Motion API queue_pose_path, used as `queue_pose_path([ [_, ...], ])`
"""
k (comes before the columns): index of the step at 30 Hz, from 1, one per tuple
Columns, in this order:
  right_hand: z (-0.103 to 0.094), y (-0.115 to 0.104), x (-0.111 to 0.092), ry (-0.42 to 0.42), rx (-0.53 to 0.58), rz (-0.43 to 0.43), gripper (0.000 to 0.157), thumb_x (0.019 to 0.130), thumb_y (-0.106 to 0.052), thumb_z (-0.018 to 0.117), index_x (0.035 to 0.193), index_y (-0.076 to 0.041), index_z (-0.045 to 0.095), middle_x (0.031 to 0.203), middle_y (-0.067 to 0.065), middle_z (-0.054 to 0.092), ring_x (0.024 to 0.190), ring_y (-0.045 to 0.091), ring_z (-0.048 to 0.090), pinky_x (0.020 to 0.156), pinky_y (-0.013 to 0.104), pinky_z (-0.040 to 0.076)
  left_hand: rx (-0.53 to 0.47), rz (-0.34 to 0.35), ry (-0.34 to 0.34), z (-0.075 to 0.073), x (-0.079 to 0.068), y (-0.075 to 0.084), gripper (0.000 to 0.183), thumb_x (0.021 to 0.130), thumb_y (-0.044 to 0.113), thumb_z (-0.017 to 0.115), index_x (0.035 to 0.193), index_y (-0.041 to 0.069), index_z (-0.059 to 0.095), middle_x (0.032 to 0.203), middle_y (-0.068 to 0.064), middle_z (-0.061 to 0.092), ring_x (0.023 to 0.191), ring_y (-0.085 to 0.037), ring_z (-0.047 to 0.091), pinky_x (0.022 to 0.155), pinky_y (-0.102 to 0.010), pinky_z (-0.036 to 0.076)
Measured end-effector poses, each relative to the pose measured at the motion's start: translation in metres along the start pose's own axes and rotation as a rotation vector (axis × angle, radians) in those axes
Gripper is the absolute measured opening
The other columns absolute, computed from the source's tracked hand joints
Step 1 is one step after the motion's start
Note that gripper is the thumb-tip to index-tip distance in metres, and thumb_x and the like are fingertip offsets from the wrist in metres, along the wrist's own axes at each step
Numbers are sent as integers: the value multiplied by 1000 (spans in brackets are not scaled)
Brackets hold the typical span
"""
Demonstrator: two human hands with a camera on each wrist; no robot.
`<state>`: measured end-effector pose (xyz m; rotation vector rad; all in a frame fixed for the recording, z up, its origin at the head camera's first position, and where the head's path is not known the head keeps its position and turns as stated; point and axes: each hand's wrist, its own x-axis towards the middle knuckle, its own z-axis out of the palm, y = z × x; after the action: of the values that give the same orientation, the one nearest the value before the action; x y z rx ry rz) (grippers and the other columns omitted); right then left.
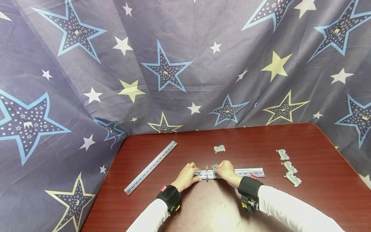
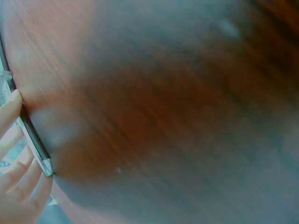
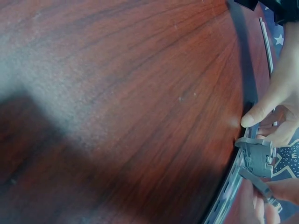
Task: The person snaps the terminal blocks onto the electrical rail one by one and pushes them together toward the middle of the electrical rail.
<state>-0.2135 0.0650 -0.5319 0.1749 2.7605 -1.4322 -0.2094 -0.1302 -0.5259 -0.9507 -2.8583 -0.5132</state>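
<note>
A slotted metal DIN rail (image 1: 250, 172) lies crosswise in front of me. My left hand (image 1: 186, 177) grips its left end, thumb on the near edge and fingers on the far side; the left wrist view shows this hand (image 2: 21, 189) at the rail's end (image 2: 45, 164). One grey terminal block (image 1: 207, 174) stands upright on the rail just right of that hand, its flat side showing in the right wrist view (image 3: 258, 156). My right hand (image 1: 227, 171) pinches a second terminal block (image 3: 259, 184), tilted, over the rail beside the first.
Another DIN rail (image 1: 150, 167) lies slantwise at the left of the brown table (image 1: 313, 209). A loose terminal block (image 1: 219, 148) is beyond the hands. Toward the right edge lie three more: a far block (image 1: 282, 154), a middle one (image 1: 289, 167) and a near one (image 1: 293, 179). A star-patterned curtain (image 1: 185, 106) hangs behind.
</note>
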Motion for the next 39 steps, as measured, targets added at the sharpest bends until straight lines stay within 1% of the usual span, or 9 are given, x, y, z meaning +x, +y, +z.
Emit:
queue_pose_path([
  [2,3,6,2,-1,-7,-11,12,59,-10,67,59,-7,55,61,5,55,60,20,52,59,32,43,-2,-3,1,0,0,0,35,67,26,74,95,8,67,82,-2,51,77,-16,45,69,-28,38],
  [3,2,4,0,0,-6,-6,12,59,-9,67,59,-6,56,61,5,55,60,20,52,59,32,43,-3,-4,2,0,0,0,35,67,26,74,95,7,67,82,-2,51,77,-16,45,69,-28,38],
  [5,-3,-4,-6,4,-7,5,11,58,-8,66,59,-5,55,61,5,55,60,20,53,59,32,44,-4,-6,0,1,0,0,35,67,26,74,96,7,67,82,-2,51,78,-16,45,69,-28,38],
  [6,-10,-17,-14,-7,-22,44,11,58,-5,66,59,-2,56,61,7,56,62,22,54,61,35,44,-5,-8,-1,1,0,0,36,67,27,74,96,7,67,83,-2,51,78,-16,45,69,-28,38],
  [11,-20,-33,-27,6,-49,25,12,59,-3,64,55,-3,53,57,4,52,58,20,51,58,32,43,-7,-8,-1,1,0,-1,36,67,27,74,96,7,67,83,-2,51,78,-16,45,69,-28,38],
  [17,-17,-35,-27,19,-82,25,12,58,-2,62,52,-5,52,54,1,50,56,17,49,57,31,43,-6,0,6,1,1,-1,36,67,27,73,96,7,67,83,-3,51,78,-16,45,69,-28,38],
  [29,-12,-37,-24,42,-131,49,6,58,-2,59,53,-3,58,55,7,58,58,24,58,60,33,46,-7,6,0,2,1,-2,35,67,26,74,96,7,67,82,-2,50,76,-15,44,68,-26,38],
  [33,-9,-37,-22,46,-173,32,8,59,-1,58,51,-4,56,54,6,57,58,23,57,57,33,45,-10,8,3,2,1,-2,36,67,26,74,96,7,67,82,-2,50,76,-15,44,67,-26,37],
  [39,-7,-39,-22,72,-238,-56,21,60,0,60,47,-9,46,49,2,49,55,23,53,55,36,44,-8,9,8,3,2,-3,36,66,27,74,95,8,67,82,-2,50,77,-15,45,68,-27,38],
])
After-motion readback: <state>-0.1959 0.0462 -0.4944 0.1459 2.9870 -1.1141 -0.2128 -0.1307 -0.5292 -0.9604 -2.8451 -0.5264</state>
